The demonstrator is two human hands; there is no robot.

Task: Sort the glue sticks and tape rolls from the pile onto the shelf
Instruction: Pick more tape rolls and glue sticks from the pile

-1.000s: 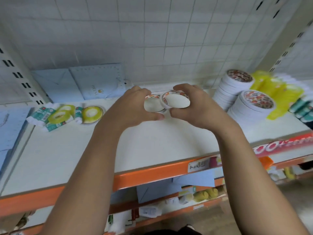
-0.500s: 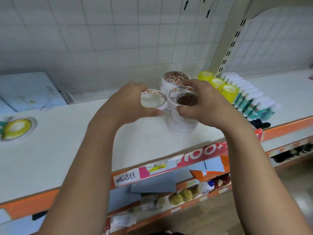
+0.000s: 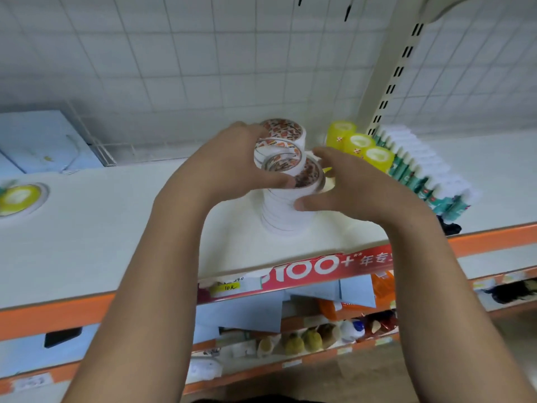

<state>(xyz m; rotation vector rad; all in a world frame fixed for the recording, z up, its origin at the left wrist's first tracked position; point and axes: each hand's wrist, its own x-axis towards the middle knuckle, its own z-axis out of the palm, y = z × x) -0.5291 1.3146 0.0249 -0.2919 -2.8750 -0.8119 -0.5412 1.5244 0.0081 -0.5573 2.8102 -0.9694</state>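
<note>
My left hand (image 3: 229, 167) grips white tape rolls with patterned cores (image 3: 279, 159), holding them over a stack of white tape rolls (image 3: 283, 216) near the front of the shelf (image 3: 116, 228). A patterned roll (image 3: 309, 177) lies tilted on top of that stack. My right hand (image 3: 354, 190) has its fingers spread around the stack, thumb against its side. A second white stack (image 3: 283, 129) stands behind. To the right are yellow tape rolls (image 3: 359, 144) and a row of green-and-white glue sticks (image 3: 421, 170).
One yellow tape roll (image 3: 19, 197) lies flat at the far left. Pale blue boxes (image 3: 37, 141) sit at the back left. A slotted upright post (image 3: 386, 82) rises behind the yellow rolls. Lower shelves (image 3: 290, 341) hold mixed goods.
The view has swung right, away from the left pile. Both hands carried white rolls to the stacks. The right hand's roll now lies on the front stack and its fingers have spread.
</note>
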